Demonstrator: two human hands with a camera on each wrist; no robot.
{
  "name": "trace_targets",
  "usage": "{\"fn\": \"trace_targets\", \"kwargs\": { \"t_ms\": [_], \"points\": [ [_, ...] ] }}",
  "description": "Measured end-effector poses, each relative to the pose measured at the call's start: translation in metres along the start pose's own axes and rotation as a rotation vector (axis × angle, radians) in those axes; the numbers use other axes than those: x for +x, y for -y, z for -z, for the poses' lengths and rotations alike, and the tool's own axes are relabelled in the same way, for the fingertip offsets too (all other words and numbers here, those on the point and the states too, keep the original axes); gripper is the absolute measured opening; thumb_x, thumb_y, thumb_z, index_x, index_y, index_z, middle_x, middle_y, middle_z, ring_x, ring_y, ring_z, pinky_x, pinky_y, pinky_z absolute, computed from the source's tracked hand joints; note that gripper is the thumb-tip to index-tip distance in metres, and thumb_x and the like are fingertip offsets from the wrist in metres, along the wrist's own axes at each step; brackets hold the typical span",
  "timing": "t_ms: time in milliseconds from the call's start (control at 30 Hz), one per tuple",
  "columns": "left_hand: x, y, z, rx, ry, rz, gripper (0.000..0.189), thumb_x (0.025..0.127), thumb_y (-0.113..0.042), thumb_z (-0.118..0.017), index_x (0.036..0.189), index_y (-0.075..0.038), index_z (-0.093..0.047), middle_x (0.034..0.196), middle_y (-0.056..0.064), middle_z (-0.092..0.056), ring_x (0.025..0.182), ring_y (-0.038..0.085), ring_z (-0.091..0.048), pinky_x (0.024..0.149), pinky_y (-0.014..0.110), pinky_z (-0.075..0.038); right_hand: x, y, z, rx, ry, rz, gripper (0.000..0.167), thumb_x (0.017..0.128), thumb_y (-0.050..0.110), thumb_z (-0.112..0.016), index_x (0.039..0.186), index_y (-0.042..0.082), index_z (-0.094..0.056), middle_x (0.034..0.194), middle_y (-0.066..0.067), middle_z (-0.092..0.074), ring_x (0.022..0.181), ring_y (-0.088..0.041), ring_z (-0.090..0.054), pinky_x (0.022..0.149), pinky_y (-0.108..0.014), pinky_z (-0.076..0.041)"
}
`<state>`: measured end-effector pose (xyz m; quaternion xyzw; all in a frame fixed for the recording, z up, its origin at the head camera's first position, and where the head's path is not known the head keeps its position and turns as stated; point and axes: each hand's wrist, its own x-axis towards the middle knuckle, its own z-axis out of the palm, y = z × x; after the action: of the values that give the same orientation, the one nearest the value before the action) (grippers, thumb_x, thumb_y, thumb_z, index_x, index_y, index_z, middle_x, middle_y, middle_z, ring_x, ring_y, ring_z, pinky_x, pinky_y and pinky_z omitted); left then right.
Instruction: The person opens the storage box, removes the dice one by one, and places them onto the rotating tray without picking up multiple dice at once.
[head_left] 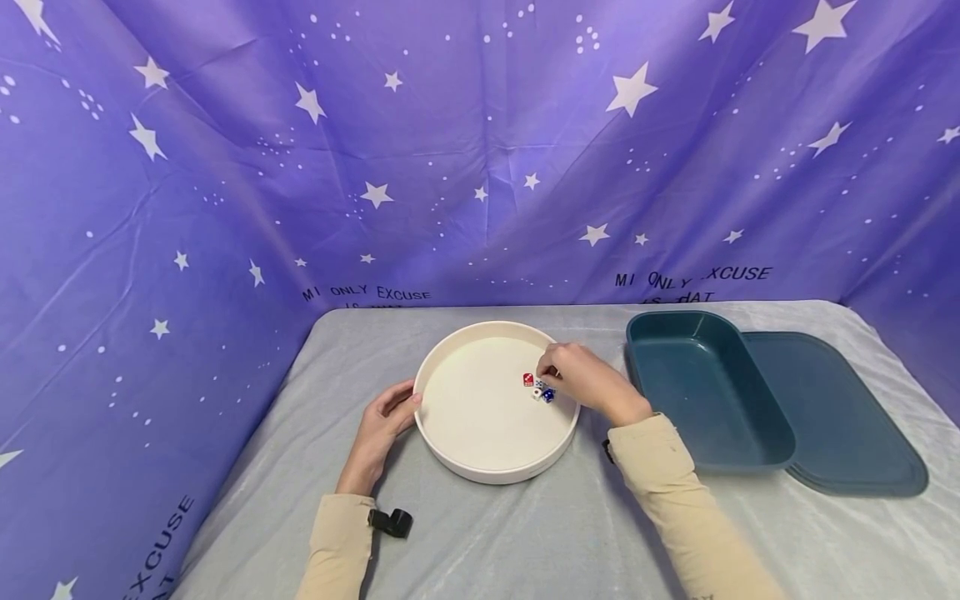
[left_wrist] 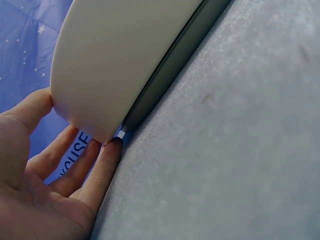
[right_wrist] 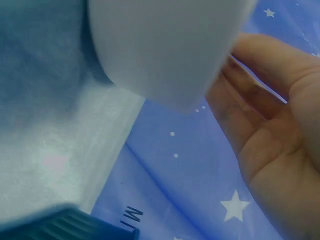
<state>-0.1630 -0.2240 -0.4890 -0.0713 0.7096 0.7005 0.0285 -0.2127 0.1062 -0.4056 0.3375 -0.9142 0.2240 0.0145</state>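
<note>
A round cream tray (head_left: 480, 417) with a low wall lies on the cloth-covered table. My left hand (head_left: 386, 429) holds its left side; in the left wrist view the thumb (left_wrist: 37, 107) is at the rim and the fingertips touch the lower wall. Inside, toward the right, sits a small cluster of dice: a red die (head_left: 528, 379), a white die (head_left: 537, 393) and a blue die (head_left: 548, 395) among them. Over this cluster my right hand (head_left: 581, 375) reaches down with bent fingers. Its fingertips are hidden behind the tray wall in the right wrist view (right_wrist: 280, 110), so any die between them cannot be made out.
Right of the tray stands a deep teal rectangular container (head_left: 697, 392), with a flat teal lid (head_left: 840, 417) lying partly behind it. Grey cloth (head_left: 480, 542) covers the table. A purple star-patterned curtain (head_left: 480, 150) hangs behind and along the sides.
</note>
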Motion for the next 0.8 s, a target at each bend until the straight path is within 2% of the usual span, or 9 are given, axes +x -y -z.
{"fn": "trace_targets", "kwargs": {
  "t_ms": [267,367,500,800],
  "points": [
    [0.0,0.0,0.001,-0.015,0.011,-0.008,0.052,0.092,-0.027,-0.072,0.136,-0.004,-0.056,0.138,0.017,-0.054,0.121,0.027,-0.058,0.094,0.023,-0.056,0.005,-0.006,-0.013,-0.006,0.028,-0.045,0.008,0.09,0.001,-0.07,0.09,0.006,-0.076,0.089,-0.003,-0.073,0.084,-0.016,-0.065,0.075,-0.031,-0.057],
    [0.0,0.0,0.001,-0.012,0.011,-0.009,0.053,0.092,-0.027,-0.073,0.136,-0.004,-0.056,0.138,0.017,-0.054,0.122,0.027,-0.058,0.094,0.023,-0.056,0.007,-0.006,-0.015,-0.007,0.022,-0.038,0.007,0.09,0.002,-0.071,0.091,0.006,-0.076,0.091,-0.004,-0.072,0.086,-0.018,-0.066,0.076,-0.032,-0.057],
    [0.0,0.001,0.001,-0.009,0.007,-0.008,0.053,0.092,-0.028,-0.073,0.136,-0.004,-0.056,0.138,0.017,-0.054,0.121,0.027,-0.058,0.094,0.023,-0.056,0.009,-0.007,-0.017,-0.006,0.011,-0.024,0.007,0.089,0.002,-0.071,0.093,0.005,-0.076,0.093,-0.006,-0.07,0.086,-0.019,-0.065,0.075,-0.032,-0.057],
    [0.0,0.001,0.001,-0.02,0.008,-0.015,0.052,0.092,-0.026,-0.072,0.136,-0.003,-0.056,0.137,0.018,-0.054,0.118,0.023,-0.06,0.094,0.023,-0.056,0.013,-0.007,-0.02,-0.012,0.023,-0.051,0.006,0.091,0.005,-0.07,0.092,0.007,-0.076,0.093,-0.005,-0.068,0.082,-0.015,-0.062,0.073,-0.031,-0.055]
  ]
}}
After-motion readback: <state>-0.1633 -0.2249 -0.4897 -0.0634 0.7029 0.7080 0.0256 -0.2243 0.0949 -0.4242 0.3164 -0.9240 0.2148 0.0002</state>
